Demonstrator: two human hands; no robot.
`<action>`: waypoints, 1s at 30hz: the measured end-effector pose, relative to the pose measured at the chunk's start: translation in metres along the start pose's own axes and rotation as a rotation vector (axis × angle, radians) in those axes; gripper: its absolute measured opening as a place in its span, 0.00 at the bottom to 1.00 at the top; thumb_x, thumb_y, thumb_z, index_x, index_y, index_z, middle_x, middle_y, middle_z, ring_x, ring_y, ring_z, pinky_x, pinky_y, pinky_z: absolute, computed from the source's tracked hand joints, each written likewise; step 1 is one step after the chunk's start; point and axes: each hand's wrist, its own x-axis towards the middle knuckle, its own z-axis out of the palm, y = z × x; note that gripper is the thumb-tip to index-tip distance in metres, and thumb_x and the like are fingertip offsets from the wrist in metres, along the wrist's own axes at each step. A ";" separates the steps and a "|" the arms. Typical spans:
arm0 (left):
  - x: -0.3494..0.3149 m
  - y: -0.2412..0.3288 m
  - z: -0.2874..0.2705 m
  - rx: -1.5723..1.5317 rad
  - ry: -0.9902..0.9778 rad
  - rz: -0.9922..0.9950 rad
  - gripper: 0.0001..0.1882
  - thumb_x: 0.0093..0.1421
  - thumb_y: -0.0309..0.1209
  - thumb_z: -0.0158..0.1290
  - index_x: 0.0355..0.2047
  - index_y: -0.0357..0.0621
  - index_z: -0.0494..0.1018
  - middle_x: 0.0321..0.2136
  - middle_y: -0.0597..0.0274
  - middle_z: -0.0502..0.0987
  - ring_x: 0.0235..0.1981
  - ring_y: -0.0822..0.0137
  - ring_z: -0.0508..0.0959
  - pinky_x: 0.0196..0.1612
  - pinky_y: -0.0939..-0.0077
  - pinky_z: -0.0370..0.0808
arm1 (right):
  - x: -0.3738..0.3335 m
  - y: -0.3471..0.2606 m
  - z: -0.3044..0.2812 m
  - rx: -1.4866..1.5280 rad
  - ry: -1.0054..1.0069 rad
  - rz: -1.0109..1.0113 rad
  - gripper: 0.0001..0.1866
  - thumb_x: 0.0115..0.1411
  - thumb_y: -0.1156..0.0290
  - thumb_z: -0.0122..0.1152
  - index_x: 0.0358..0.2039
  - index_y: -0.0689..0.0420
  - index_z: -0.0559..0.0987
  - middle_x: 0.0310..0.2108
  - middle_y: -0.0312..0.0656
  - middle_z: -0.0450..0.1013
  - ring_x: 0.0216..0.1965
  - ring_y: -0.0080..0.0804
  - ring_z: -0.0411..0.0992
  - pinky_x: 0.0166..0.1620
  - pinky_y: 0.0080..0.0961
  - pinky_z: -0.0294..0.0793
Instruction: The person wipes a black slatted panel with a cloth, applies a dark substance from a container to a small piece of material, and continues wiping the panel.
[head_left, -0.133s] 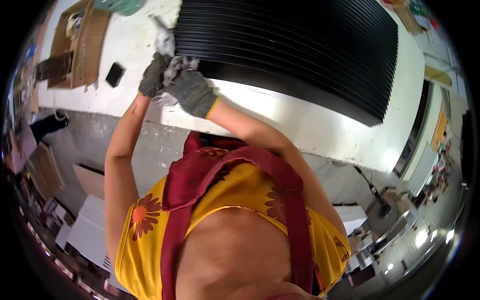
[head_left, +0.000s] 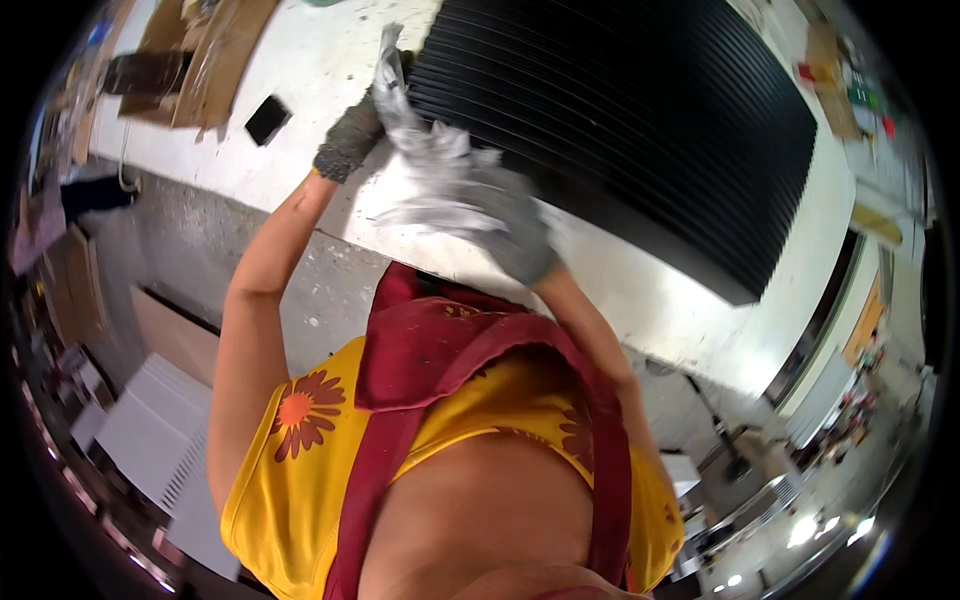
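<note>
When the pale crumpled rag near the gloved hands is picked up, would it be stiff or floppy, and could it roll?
The rag would probably be floppy, since it shows loose, uneven folds. It seems unlikely to roll, as its ragged outline is long and irregular, not round.

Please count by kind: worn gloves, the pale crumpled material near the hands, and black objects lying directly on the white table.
Gloves: 2
Pale crumpled bunch, blurred: 1
Large ribbed black block: 1
Small flat black rectangle: 1
Total: 5
</note>
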 end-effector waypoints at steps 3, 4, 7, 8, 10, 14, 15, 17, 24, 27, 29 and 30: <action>-0.005 0.017 -0.047 -0.439 0.076 0.358 0.64 0.42 0.41 0.72 0.71 0.45 0.41 0.69 0.53 0.53 0.69 0.57 0.55 0.72 0.64 0.48 | -0.062 -0.003 -0.080 -0.406 0.369 0.208 0.27 0.51 0.66 0.70 0.53 0.55 0.76 0.53 0.48 0.72 0.57 0.50 0.66 0.60 0.43 0.64; -0.005 0.012 -0.044 -0.245 0.153 0.425 0.65 0.40 0.40 0.74 0.71 0.45 0.42 0.69 0.52 0.52 0.70 0.56 0.52 0.71 0.62 0.49 | -0.089 0.012 -0.108 -0.519 0.563 0.235 0.27 0.52 0.65 0.69 0.53 0.55 0.76 0.53 0.49 0.72 0.56 0.52 0.67 0.60 0.44 0.64; -0.002 0.008 -0.031 0.020 0.233 0.332 0.68 0.33 0.45 0.76 0.70 0.45 0.47 0.68 0.52 0.54 0.70 0.50 0.50 0.70 0.58 0.54 | -0.134 0.057 -0.166 -1.013 0.182 0.195 0.22 0.52 0.59 0.65 0.48 0.51 0.79 0.54 0.46 0.70 0.53 0.50 0.68 0.54 0.49 0.66; -0.005 0.013 -0.033 0.032 0.205 0.244 0.67 0.33 0.46 0.76 0.69 0.45 0.48 0.68 0.52 0.54 0.70 0.49 0.50 0.70 0.57 0.54 | -0.127 0.062 -0.167 -1.000 0.170 0.130 0.22 0.51 0.58 0.66 0.47 0.50 0.79 0.52 0.46 0.71 0.52 0.50 0.68 0.53 0.48 0.66; -0.008 0.015 -0.031 0.032 0.181 0.165 0.67 0.33 0.46 0.76 0.69 0.44 0.48 0.68 0.52 0.54 0.70 0.49 0.50 0.69 0.56 0.55 | -0.089 0.055 -0.151 -0.909 0.154 0.027 0.21 0.48 0.59 0.70 0.44 0.47 0.81 0.47 0.44 0.71 0.49 0.50 0.68 0.51 0.46 0.67; -0.005 0.005 -0.025 -0.006 0.177 0.154 0.66 0.34 0.46 0.76 0.69 0.43 0.49 0.67 0.49 0.55 0.70 0.50 0.52 0.68 0.56 0.58 | 0.047 0.015 -0.078 -0.626 -0.139 -0.031 0.21 0.40 0.61 0.76 0.35 0.53 0.81 0.32 0.43 0.73 0.32 0.46 0.74 0.33 0.39 0.73; -0.002 0.005 -0.025 -0.019 0.170 0.145 0.66 0.34 0.46 0.76 0.69 0.43 0.50 0.67 0.47 0.55 0.69 0.50 0.53 0.67 0.57 0.59 | 0.063 0.027 -0.050 -0.639 0.023 -0.248 0.21 0.41 0.60 0.75 0.36 0.50 0.81 0.34 0.41 0.73 0.36 0.44 0.74 0.35 0.40 0.73; 0.011 -0.033 -0.012 -0.418 -0.028 0.140 0.46 0.52 0.38 0.64 0.67 0.41 0.53 0.67 0.47 0.56 0.66 0.54 0.60 0.66 0.62 0.63 | 0.114 0.013 0.003 -0.703 -0.053 -0.210 0.24 0.50 0.54 0.67 0.48 0.45 0.78 0.44 0.40 0.72 0.46 0.40 0.72 0.44 0.41 0.71; 0.011 -0.004 -0.027 0.254 -0.069 0.110 0.55 0.43 0.47 0.71 0.67 0.42 0.55 0.63 0.54 0.63 0.63 0.52 0.64 0.66 0.62 0.61 | 0.131 0.036 0.003 -0.642 0.200 -0.248 0.22 0.57 0.61 0.58 0.55 0.44 0.77 0.46 0.38 0.73 0.44 0.39 0.69 0.48 0.44 0.68; -0.005 0.013 -0.034 0.086 0.230 0.199 0.63 0.38 0.42 0.74 0.69 0.42 0.49 0.66 0.45 0.57 0.67 0.53 0.59 0.68 0.62 0.56 | 0.060 0.075 -0.094 -0.838 0.232 0.252 0.18 0.64 0.56 0.47 0.41 0.56 0.78 0.34 0.45 0.73 0.36 0.43 0.71 0.39 0.42 0.70; -0.004 -0.001 -0.031 -0.073 0.291 0.339 0.65 0.35 0.47 0.74 0.69 0.42 0.48 0.67 0.41 0.53 0.69 0.46 0.54 0.69 0.59 0.55 | 0.012 0.081 -0.166 -0.754 0.324 0.735 0.22 0.65 0.51 0.48 0.33 0.58 0.78 0.26 0.45 0.75 0.27 0.40 0.72 0.31 0.36 0.71; -0.005 -0.003 -0.032 -0.126 0.307 0.347 0.65 0.35 0.46 0.75 0.69 0.41 0.48 0.67 0.42 0.53 0.69 0.47 0.54 0.69 0.59 0.54 | -0.012 0.086 -0.200 -0.625 0.461 0.974 0.21 0.62 0.50 0.54 0.30 0.57 0.78 0.23 0.41 0.76 0.21 0.34 0.72 0.24 0.29 0.72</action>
